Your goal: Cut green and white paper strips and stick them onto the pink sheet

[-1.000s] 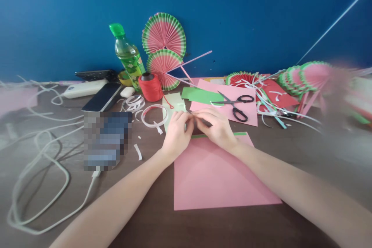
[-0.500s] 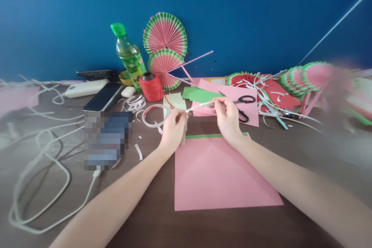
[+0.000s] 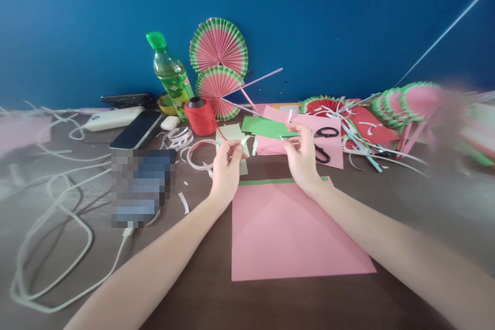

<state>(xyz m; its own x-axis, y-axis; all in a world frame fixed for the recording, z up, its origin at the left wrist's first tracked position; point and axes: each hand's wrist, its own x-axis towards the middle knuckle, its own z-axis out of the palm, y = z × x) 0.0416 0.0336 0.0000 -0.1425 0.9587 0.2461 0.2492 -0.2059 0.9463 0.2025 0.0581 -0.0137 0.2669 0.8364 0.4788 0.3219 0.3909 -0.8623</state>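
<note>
My left hand (image 3: 227,167) is closed in a pinch on a narrow whitish strip of tape (image 3: 244,140), whose free end curls up and over to the right. To its right, my right hand (image 3: 302,157) has its thumb and forefinger apart. One small white scrap (image 3: 290,115) sticks up at the forefinger tip, and another white bit shows by the thumb. Below both hands lies a pink paper sheet (image 3: 297,232) with a green strip (image 3: 266,182) along its far edge. Black-handled scissors (image 3: 327,132) rest on pink paper behind my right hand, their blades hidden.
Tape rolls (image 3: 201,166), a red thread spool (image 3: 200,116) and a green-capped bottle (image 3: 172,75) stand left of centre. Pleated paper fans (image 3: 219,44) lean against the blue wall. Phones and a white cable (image 3: 91,237) lie left; fans and paper scraps (image 3: 371,124) lie right.
The strip that was stretched between both hands now hangs curled from my left hand only. My right hand's fingers have spread and lifted slightly, with white scraps at their tips.
</note>
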